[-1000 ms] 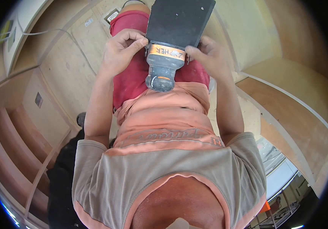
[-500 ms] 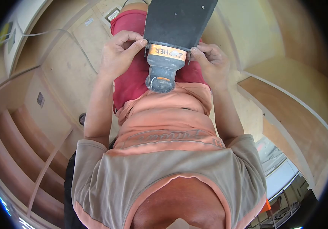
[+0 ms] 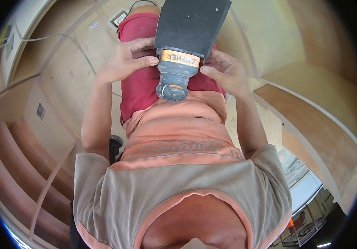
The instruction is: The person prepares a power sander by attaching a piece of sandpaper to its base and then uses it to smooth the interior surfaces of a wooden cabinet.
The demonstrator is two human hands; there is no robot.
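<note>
A sander (image 3: 172, 81) with a black, flat rectangular pad (image 3: 191, 27) and an orange "ZYPHER" band rests over my lap, pad away from my belly. My left hand (image 3: 130, 62) is at its left edge. The thumb lies beside the orange band and the curled fingers reach the pad's corner. On the other side, my right hand (image 3: 224, 70) has its thumb near the band's right end and a thin metal clip, with bent fingers partly behind the pad's edge. The undersides of both grips are hidden.
Curved wooden shelves (image 3: 20, 166) stand at the left, and a wooden panel with a pale edge (image 3: 307, 124) at the right. A thin cable (image 3: 47, 38) crosses the upper left. Past my knee lies a small white-framed item (image 3: 120, 17).
Both thumbs have slid from the pad's corners down toward my body, beside the orange band. The pad's far end has come slightly nearer and shifted left.
</note>
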